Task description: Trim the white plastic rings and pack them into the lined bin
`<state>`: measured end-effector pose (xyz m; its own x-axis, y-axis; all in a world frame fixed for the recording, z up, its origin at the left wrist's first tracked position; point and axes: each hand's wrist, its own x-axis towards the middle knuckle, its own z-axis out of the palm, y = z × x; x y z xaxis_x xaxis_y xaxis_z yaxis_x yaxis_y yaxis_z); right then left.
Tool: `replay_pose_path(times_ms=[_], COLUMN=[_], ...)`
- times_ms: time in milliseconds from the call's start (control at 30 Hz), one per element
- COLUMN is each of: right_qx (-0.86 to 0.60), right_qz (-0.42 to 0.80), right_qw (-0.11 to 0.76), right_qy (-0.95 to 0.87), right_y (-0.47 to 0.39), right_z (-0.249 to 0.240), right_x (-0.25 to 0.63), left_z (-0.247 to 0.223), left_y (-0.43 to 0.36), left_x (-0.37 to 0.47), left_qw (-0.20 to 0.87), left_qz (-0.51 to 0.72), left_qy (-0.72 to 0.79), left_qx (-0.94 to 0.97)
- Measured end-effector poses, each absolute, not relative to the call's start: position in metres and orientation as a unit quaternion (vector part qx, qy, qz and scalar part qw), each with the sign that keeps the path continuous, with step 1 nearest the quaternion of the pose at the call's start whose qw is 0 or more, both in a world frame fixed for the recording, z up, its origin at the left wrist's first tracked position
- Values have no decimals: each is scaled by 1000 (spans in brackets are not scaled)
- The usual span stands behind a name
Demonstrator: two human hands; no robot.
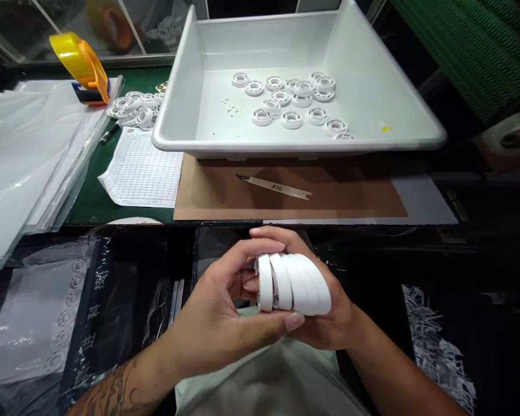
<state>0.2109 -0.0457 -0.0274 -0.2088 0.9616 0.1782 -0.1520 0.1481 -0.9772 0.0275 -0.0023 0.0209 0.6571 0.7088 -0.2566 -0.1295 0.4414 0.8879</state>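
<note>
A row of several white plastic rings (305,284), pressed face to face into a short stack, is held between my two hands above my lap. The fingers and thumb of my left hand (229,300) close round the left end, where two rings stand slightly apart from the rest. My right hand (335,306) wraps the far side and the right end; most of its fingers are hidden behind the rings. Beyond my hands, loose rings of the same kind (291,119) lie in a large white plastic tub (351,110), some stacked on each other.
A craft knife marked A16 (279,188) lies on brown cardboard (216,199), blade to the left. Left of the tub are a heap of rings (134,110), a printed sheet (145,167), a tape dispenser (84,69) and plastic bags (21,150). White scraps (437,346) lie at lower right.
</note>
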Motion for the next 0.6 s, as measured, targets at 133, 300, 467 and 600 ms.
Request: replay_pose_path(times_ms=[133,300,467,600], right_qx=[-347,-349,-368,-377], right_qz=[552,551,536,560], right_qw=[526,527,551,556], right_qy=[-546,-544,-524,-485], right_y=[-43,-42,-45,-44], right_z=[-29,-25,-15,-12], right_x=[208,206,204,204], left_z=[22,22,23,23], left_y=[-4,-2,1,4], left_x=[25,23,26,29], left_qw=[779,775,798,803], left_qz=[267,273,273,272], left_qy=[323,321,282,261], left_qx=[467,471,457,462])
